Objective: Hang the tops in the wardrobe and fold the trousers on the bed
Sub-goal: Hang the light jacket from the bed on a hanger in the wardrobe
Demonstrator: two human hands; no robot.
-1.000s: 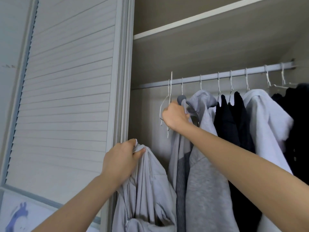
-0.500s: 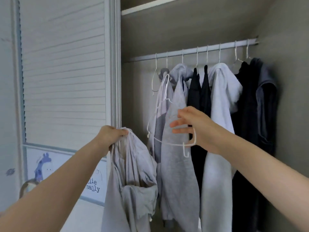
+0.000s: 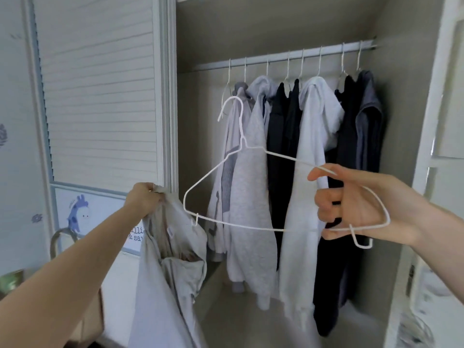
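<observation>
I count one free hanger [image 3: 253, 197] — thin white wire, triangle shape with a curved hook on top. The fingers [image 3: 326, 197] of my right hand [image 3: 356, 207] are curled around its right shoulder and bottom bar, and the hook stands to the left of these fingers, in front of the wardrobe. My left hand [image 3: 144, 198] pinches one light grey top [image 3: 165, 272] at its upper edge; the soft, wrinkled cloth hangs straight down below the fingers. Between my two hands, further back, I see about seven garments [image 3: 298, 156] on a metal rail [image 3: 288, 55] — pale grey fleece ones and dark ones. I count eight wire hooks there. Left of my left hand is one slatted door [image 3: 100, 84].
</observation>
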